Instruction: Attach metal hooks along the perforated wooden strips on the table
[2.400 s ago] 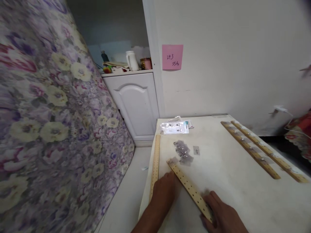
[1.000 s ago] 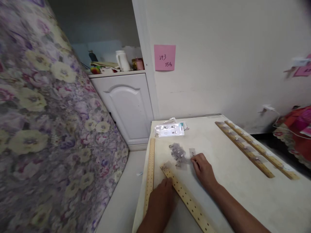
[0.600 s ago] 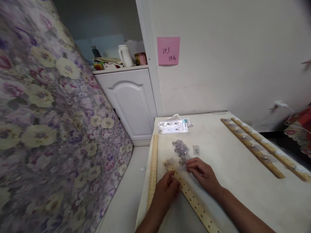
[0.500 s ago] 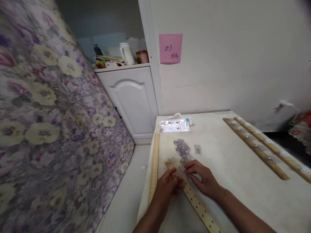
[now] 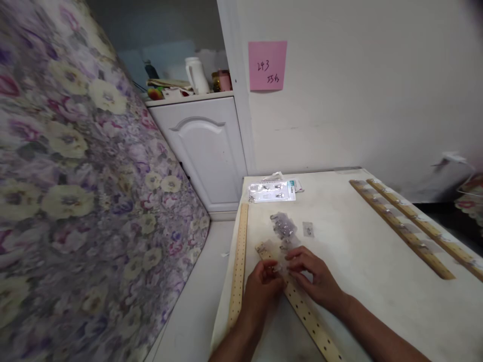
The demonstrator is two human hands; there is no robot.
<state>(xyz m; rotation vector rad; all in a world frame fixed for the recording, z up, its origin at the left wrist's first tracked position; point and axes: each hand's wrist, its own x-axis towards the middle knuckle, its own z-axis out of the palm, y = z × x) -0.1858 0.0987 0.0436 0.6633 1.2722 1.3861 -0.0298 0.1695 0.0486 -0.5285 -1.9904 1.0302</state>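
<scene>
My left hand (image 5: 264,289) is closed, with thumb and fingertips pinched on a small clear plastic packet (image 5: 279,269). My right hand (image 5: 315,275) comes in from the other side, fingers pinched at the packet's right edge. What the packet holds is too small to make out. Under both hands lies a pale wooden strip (image 5: 310,322) with rows of holes, running diagonally. Another clear packet (image 5: 267,247) rests on its far end. Just beyond my right fingers is a pile of small packets (image 5: 284,226) with metal pieces, and a single packet (image 5: 308,230) lies to its right.
A second holed strip (image 5: 239,256) lies along the table's left edge. Blister packs (image 5: 272,191) lie at the back left. On the right, two wooden strips (image 5: 402,229) carry several packets. The white table (image 5: 362,301) meets the wall; a floral curtain (image 5: 94,201) hangs left.
My left fingers have moved up and right and closed on the packet by my right fingertips. My right hand has barely moved. The view has shifted slightly.
</scene>
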